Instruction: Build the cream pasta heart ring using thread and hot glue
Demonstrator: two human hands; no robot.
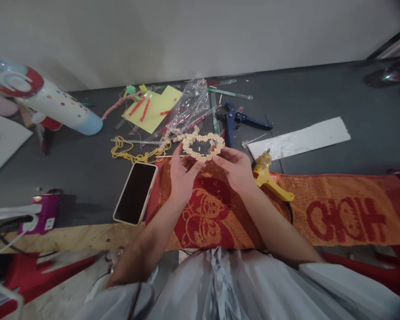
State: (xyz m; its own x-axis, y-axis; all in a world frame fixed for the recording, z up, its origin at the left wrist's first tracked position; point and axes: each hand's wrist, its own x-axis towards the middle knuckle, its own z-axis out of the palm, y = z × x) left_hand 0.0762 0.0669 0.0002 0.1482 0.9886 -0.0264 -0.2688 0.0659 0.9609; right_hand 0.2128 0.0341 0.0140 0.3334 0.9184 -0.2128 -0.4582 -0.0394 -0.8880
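Between my two hands is a heart-shaped ring (203,155) built of many small pale pieces, its middle open. My left hand (183,171) pinches its left side, and my right hand (234,166) pinches the lower right side. The ring is held above the near edge of the clutter, over an orange and red towel (206,209). A yellow glue gun (270,178) lies on the towel just right of my right hand. Beyond the ring rest blue-handled cutters (231,122) and a crumpled clear plastic bag (193,106).
A phone (135,193) lies left of my left hand, with tangled yellow string (130,151) above it. Yellow paper (155,109) carries red strips. A white strip (303,138) lies right. A spotted bottle (63,104) and a purple power block (48,213) are at the left.
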